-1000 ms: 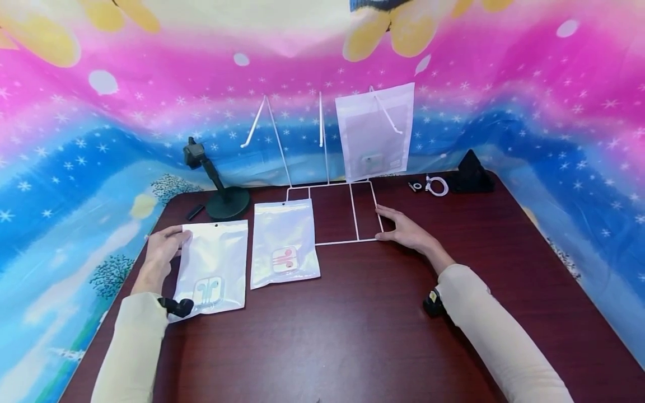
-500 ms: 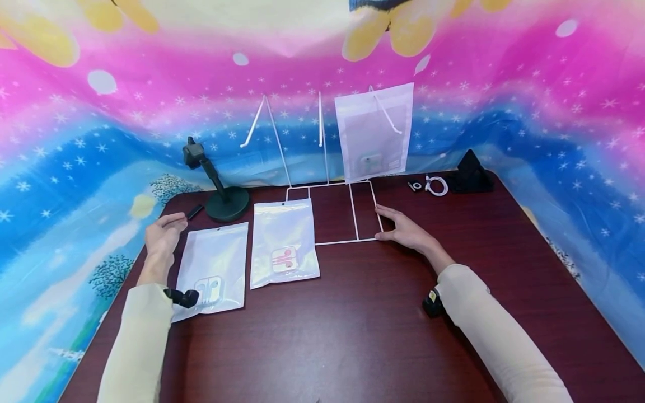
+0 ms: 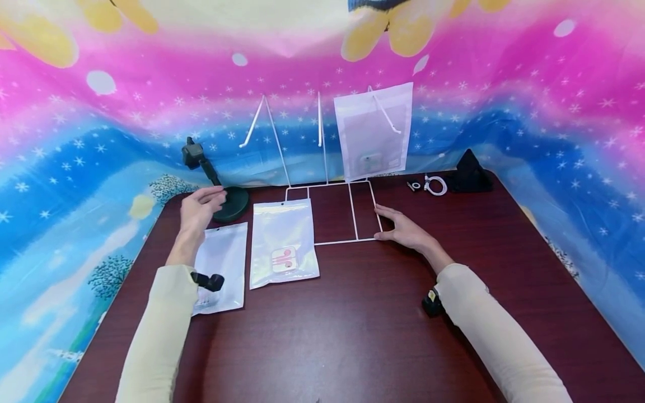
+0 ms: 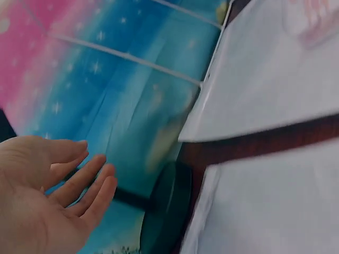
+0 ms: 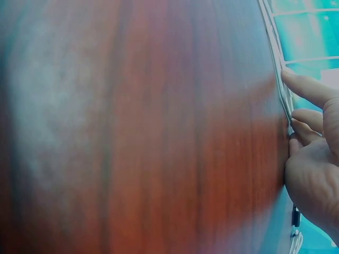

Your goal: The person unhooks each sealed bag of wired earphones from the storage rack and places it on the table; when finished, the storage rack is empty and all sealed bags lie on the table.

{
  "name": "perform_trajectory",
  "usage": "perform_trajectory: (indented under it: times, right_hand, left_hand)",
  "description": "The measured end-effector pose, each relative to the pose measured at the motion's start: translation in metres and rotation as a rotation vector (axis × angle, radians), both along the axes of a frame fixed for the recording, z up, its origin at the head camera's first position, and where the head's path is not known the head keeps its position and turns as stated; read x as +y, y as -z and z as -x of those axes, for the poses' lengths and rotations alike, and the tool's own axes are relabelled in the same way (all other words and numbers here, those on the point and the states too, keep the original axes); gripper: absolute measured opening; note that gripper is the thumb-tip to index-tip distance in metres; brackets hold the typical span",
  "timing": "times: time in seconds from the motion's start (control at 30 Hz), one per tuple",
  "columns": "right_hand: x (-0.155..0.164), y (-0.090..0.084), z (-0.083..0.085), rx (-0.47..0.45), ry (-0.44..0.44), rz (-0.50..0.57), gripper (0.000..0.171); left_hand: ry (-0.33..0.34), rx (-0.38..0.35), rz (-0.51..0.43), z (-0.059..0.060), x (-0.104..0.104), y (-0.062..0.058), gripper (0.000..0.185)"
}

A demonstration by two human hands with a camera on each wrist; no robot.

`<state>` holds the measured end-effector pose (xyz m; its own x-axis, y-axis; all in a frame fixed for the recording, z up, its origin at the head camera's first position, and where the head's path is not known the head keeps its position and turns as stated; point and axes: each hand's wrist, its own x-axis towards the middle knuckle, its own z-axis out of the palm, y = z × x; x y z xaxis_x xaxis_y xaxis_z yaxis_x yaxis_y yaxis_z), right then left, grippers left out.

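pouches: three in all. two are lying flat on the table, the left pouch and the middle pouch just beside it; a third, the hanging pouch, is hanging upright on the wire rack.
rack: one white wire rack, its flat base resting on the table between the middle pouch and the right hand, its thin rods rising at the back.
stand: one dark stand with a round base, sitting at the back left of the table.
small things: a coiled white cable and a dark wedge are sitting at the back right.
hidden: the left sleeve is covering the near corner of the left pouch; the print on that pouch is hard to read. the right wrist view is blurring most of the table.
left hand: the left hand is hovering above the far end of the left pouch, near the stand's base, fingers loosely spread and holding nothing; the left wrist view is showing the bare palm.
right hand: the right hand is resting on the table, fingers nearly straight, their tips touching the right edge of the rack's base.
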<state>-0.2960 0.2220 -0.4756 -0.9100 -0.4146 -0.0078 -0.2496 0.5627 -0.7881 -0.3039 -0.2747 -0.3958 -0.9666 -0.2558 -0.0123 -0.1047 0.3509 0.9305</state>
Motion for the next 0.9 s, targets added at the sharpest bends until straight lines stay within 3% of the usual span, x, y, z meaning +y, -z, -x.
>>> perform_trajectory:
  times: [0.2,0.43,0.63,0.9]
  right_hand:
    - [-0.001,-0.001,-0.001,-0.014,0.005,-0.005,0.078]
    - [-0.001,0.001,0.0,0.0,-0.002,-0.003,0.078]
    - [-0.002,0.001,0.0,-0.011,-0.002,-0.003,0.078]
    - [0.0,-0.001,0.0,-0.019,0.008,0.004,0.078]
  left_hand:
    - [0.13,-0.011,0.009,0.014,0.041,0.002,0.04]
    - [0.186,-0.1,0.109,0.029,0.08,0.023,0.035]
    - [0.186,-0.088,0.194,0.039,0.098,0.04,0.029]
    - [0.142,-0.083,0.162,0.048,0.107,0.055,0.026]
